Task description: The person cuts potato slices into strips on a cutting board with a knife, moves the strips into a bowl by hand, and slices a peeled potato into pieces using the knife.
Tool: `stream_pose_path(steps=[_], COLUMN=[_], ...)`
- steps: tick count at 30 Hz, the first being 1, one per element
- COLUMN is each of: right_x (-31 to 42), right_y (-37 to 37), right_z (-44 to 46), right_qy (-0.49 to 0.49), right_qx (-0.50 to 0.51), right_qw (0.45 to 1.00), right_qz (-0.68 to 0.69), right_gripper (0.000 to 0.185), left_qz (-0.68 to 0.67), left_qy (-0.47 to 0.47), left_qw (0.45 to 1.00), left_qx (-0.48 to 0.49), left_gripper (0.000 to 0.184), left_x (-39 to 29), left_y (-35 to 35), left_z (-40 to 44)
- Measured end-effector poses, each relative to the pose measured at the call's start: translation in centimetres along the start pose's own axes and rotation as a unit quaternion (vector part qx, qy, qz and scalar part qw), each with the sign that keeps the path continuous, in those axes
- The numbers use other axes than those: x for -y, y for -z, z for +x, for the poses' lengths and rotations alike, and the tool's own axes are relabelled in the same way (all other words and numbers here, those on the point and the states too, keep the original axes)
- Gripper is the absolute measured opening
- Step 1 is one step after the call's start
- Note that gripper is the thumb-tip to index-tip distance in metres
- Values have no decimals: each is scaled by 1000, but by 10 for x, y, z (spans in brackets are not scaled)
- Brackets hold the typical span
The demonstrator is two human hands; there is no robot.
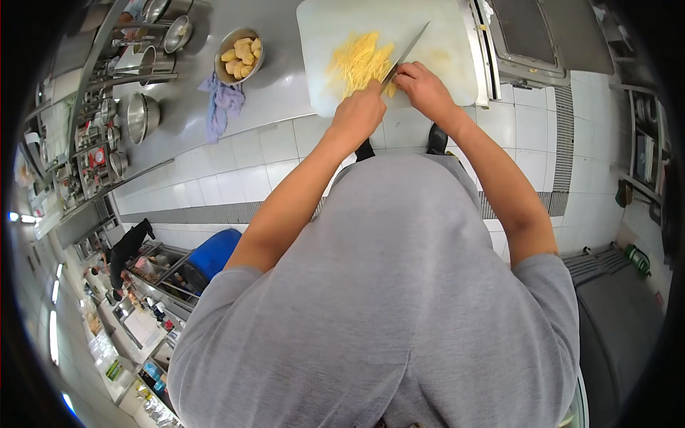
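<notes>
My left hand [360, 110] is wrapped round the handle of a kitchen knife [412, 47], its blade slanting away to the upper right over a white cutting board [457, 71]. Fingers bent, my right hand [426, 89] presses close beside the blade on a small yellow piece [390, 90], mostly hidden, which looks like peeled ginger. Thin yellow shreds [360, 60] lie heaped on the board just left of the knife. Farther left on the steel counter, a metal bowl [262, 53] holds several peeled yellow chunks [241, 57].
A purple cloth [223, 105] lies by the bowl at the counter's [178, 107] near edge. Metal bowls [143, 118] and racks line the left. A steel appliance [531, 36] adjoins the board's right side. A blue bin [216, 253] and a person in dark clothes [127, 257] are at lower left.
</notes>
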State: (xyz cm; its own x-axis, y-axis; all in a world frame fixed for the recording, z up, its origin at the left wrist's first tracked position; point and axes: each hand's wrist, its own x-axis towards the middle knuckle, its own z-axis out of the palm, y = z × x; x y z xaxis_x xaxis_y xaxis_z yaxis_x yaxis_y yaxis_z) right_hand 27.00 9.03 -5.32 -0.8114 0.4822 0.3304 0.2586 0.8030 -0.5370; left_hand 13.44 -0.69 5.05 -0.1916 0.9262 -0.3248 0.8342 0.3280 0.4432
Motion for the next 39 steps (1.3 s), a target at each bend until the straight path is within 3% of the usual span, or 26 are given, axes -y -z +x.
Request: stream_pose_path(steps=[2, 9, 12, 17, 21, 26, 29, 36, 39], right_x=[-2, 1, 1, 1, -1, 0, 0, 0, 2], right_y=[0, 6, 3, 3, 2, 1, 0, -4, -3], right_z=[1, 4, 0, 0, 3, -2, -1, -2, -3], right_qy=[15, 27, 17, 31, 20, 12, 16, -2, 8], right_qx=[-19, -7, -11, -30, -31, -53, -56, -72, -82], right_qw=[1000, 1000, 1000, 999, 999, 999, 998, 997, 997], right_qz=[-10, -9, -18, -22, -26, -7, -11, -21, -13], right_gripper=[18, 19, 19, 19, 20, 23, 22, 18, 17], left_qz=[14, -14, -1, -14, -21, 2, -29, -3, 2], left_qy=[35, -1, 11, -5, -15, 38, -10, 18, 30], left_qw=[999, 999, 1000, 999, 1000, 999, 999, 1000, 999], left_qx=[11, -33, 13, -34, -15, 3, -31, 18, -12], left_gripper=[26, 25, 26, 24, 24, 25, 25, 24, 24], left_x=[1, -19, -7, -9, -12, -6, -20, -2, -13], left_y=[-6, 16, 6, -3, 15, -4, 11, -2, 0], left_z=[-9, 11, -2, 5, 9, -8, 5, -7, -5])
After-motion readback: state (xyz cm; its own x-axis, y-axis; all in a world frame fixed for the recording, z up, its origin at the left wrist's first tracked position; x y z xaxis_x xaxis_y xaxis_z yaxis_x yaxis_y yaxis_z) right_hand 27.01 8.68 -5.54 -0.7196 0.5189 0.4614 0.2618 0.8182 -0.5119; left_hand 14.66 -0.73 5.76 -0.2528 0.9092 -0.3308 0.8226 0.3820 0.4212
